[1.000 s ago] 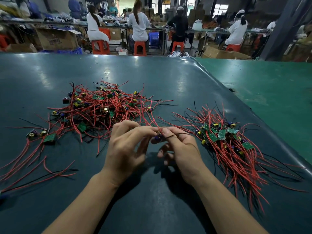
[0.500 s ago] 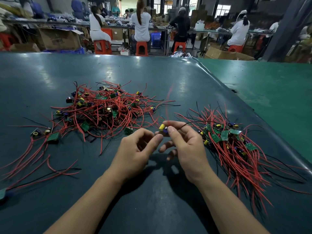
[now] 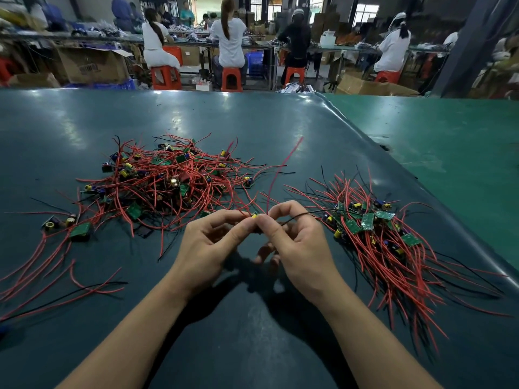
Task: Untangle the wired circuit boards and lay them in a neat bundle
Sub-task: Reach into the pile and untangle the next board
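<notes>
I read no legible writing. Tangled pile (image 3: pixel 168 181) of red wires and green boards lies mid-worktop (image 3: pixel 252 119). My left hand (image 3: pixel 207 245) and right hand (image 3: pixel 297 242) pinch one small yellow-capped board (image 3: pixel 255 216). Combed bundle (image 3: pixel 379 237) lies toward the right edge.

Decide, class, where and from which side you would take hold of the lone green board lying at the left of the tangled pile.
Pinch the lone green board by its two long edges, coming from above. It lies flat and apart from the tangled pile, its edges free, while its red wires trail toward the near left, so the board itself is the firmest part to hold.
</notes>
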A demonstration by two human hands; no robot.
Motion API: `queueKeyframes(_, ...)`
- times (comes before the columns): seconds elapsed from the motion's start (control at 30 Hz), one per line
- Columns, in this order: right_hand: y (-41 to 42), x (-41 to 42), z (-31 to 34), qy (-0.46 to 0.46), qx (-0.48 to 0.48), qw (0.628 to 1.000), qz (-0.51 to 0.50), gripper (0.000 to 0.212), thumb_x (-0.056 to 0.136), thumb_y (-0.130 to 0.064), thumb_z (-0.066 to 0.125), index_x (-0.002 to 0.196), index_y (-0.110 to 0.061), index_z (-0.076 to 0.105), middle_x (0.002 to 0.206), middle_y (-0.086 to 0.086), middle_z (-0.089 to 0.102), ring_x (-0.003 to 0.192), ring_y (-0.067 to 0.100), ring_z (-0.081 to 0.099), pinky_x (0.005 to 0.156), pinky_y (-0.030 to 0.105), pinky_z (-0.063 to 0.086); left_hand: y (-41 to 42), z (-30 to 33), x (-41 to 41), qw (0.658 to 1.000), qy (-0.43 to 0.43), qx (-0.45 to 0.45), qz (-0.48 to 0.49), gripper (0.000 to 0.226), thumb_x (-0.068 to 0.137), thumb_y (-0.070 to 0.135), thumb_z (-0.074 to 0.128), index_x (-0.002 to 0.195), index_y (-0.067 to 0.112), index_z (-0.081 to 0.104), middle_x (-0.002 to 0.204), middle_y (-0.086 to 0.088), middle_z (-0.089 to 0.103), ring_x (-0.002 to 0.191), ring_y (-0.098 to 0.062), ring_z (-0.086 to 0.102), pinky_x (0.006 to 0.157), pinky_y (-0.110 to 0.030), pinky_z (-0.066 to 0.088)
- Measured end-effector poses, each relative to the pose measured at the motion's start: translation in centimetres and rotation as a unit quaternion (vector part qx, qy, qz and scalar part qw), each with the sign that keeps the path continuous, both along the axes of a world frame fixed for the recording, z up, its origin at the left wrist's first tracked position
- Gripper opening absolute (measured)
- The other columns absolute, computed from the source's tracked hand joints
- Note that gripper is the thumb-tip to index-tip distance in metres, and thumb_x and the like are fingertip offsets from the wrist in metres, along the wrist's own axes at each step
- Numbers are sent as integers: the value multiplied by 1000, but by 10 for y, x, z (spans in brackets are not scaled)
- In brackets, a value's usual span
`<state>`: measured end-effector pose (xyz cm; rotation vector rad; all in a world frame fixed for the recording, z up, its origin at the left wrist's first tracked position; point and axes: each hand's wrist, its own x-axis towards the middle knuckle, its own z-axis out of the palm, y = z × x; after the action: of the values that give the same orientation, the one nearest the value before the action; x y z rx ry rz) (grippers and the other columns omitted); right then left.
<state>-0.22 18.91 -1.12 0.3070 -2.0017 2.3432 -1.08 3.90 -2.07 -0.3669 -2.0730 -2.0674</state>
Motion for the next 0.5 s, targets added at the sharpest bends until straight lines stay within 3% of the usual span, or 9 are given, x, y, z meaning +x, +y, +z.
queueKeyframes(0.1, -2, -1, -1, -17, -3, 1000, -12, 17, 98, -18, 58, 88, -17, 44, 69, -1, 71, 39, 19, 58, 35, 20, 38, -2, -1, -2, 1000, 4, 4, -4, 18, 73, 28, 72, 84, 14, 71, 68, 8, 65, 54, -7, 46, 53, -15, 39)
queueKeyframes(0.27, -2, -2, 1, -25, -37, 999, -23, 13, 98, -18, 57, 90, -15, 47, 80, 4, 74, 40, 18, 60, 33, 20, 40, -2, 2, -3, 999, -11, 36, 13, 15, 73, 25, 72, 85, 16, 74, 75, 6, 71, 63, -5, 57, 57, -15, 46)
queueKeyframes(0.5, 0, -4, 1, -30, 4, 996, -88, 10, 99, -19, 56, 93, -12, 52, 82, 7, 75, 40, 17, 57, 34, 22, 38, 1, 5, 0, 998, -22, 50, 44, 15, 69, 22, 74, 83, 17, 74, 69, 8, 70, 58, 0, 57, 55, -13, 47)
